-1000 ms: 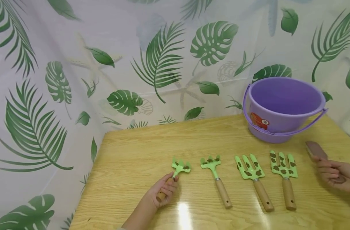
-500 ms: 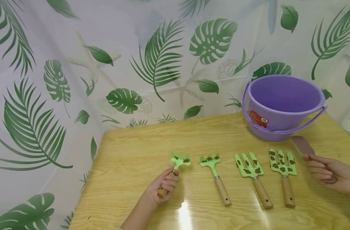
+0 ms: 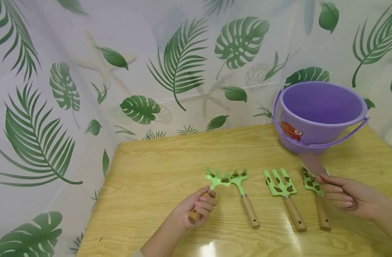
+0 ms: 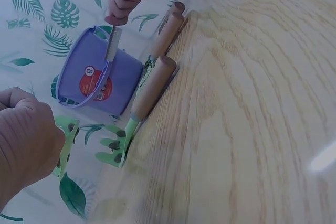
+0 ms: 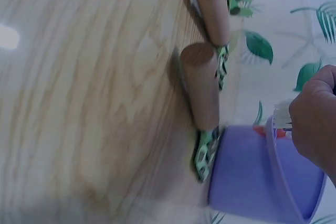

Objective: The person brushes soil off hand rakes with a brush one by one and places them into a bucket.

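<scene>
My left hand (image 3: pixel 199 208) grips the wooden handle of a small green hand rake (image 3: pixel 221 181), lifted off the table. Brown patches mark its tines. In my right hand (image 3: pixel 353 198) is a brush with a mauve back (image 3: pixel 312 164); the left wrist view shows its pale bristles (image 4: pixel 113 44). The brush hangs over a green garden fork (image 3: pixel 322 214) and hides part of its tines. A second hand rake (image 3: pixel 248 210) and another garden fork (image 3: pixel 293 213) lie between my hands. These tools also have brown patches on their green heads.
A purple bucket (image 3: pixel 324 135) with its handle down stands at the back right of the wooden table (image 3: pixel 150 167). Behind the table hangs a leaf-patterned cloth (image 3: pixel 125 43), with another stretch at the left side.
My right hand has carried the brush leftward, from beside the far-right fork to above it. My left hand has moved a little right with its rake, close to the second rake.
</scene>
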Available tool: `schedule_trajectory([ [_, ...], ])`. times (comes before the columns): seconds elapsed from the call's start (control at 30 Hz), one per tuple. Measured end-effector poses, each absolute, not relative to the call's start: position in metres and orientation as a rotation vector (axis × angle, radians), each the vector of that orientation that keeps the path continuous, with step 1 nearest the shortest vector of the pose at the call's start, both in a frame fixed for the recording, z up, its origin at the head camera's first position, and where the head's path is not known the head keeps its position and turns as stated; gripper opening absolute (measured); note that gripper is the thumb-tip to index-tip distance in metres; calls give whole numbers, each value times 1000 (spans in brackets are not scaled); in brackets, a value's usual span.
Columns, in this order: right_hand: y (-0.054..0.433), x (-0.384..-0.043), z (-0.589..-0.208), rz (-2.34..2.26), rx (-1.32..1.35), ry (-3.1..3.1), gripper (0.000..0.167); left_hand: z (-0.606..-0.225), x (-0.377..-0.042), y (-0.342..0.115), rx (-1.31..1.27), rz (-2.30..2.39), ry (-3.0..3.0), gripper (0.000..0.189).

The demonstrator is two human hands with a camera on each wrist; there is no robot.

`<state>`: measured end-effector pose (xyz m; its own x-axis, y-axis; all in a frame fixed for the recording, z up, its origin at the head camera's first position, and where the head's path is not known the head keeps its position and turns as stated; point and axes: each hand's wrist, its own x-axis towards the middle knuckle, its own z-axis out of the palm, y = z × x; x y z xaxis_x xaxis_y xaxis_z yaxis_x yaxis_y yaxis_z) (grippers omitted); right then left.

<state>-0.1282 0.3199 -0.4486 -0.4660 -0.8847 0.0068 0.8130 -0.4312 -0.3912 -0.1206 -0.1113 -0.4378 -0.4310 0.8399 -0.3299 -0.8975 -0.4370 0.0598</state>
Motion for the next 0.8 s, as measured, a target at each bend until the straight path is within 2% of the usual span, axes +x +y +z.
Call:
schedule_trajectory([
  [0.3, 273, -131, -424, -1942, -289, 609, 54, -436, -124, -95, -363, 1983, 301, 34],
  [0.53, 235, -139, -401, -1851, -305, 807, 45, -430, -131, -77, -383, 1949, 334, 34],
  [0.8, 197, -139, -393, -1694, -299, 1087, 27, -421, -131, -57, -401, 1911, 383, 35],
])
